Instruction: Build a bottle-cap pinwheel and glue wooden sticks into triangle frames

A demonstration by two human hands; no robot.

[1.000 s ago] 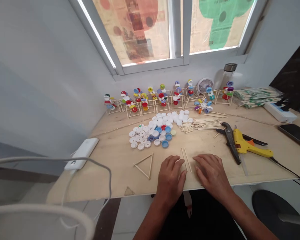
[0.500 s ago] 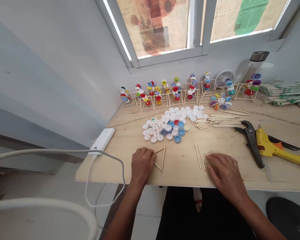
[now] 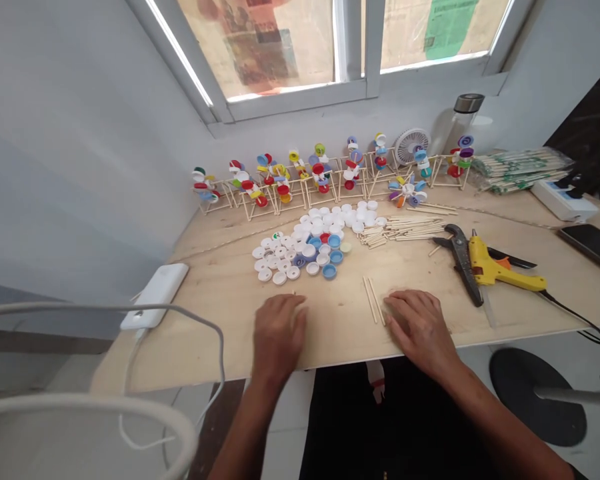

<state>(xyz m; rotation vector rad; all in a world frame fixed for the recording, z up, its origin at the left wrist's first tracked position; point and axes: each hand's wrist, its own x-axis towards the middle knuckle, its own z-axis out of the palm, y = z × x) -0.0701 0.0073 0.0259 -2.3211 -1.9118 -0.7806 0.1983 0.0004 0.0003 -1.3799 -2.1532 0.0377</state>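
My left hand [image 3: 279, 337], slightly blurred, is low over the wooden table with its thumb apart from its bent fingers. It covers the place of the stick triangle, of which only a small stick tip [image 3: 294, 292] shows past the fingers. My right hand [image 3: 420, 327] rests on the table, fingers loosely spread and nothing in them. Its fingertips are beside two thin wooden sticks [image 3: 374, 300] lying nearly parallel. Beyond my hands spreads a group of bottle caps [image 3: 280, 252], mostly white with some blue and a red one. A pile of wooden sticks [image 3: 410, 229] lies to their right.
Black-handled pliers [image 3: 463, 263] and a yellow glue gun [image 3: 500, 272] lie at right. Stick frames with coloured cap wheels [image 3: 324, 187] line the back, near a small fan [image 3: 413, 147]. A white power bank [image 3: 155, 297] with a cable sits at left; a phone [image 3: 593, 247] lies far right.
The view has swung to the right. My left hand has shifted right over the table and now hides the stick triangle that showed beside it. My right hand stays by the two sticks.
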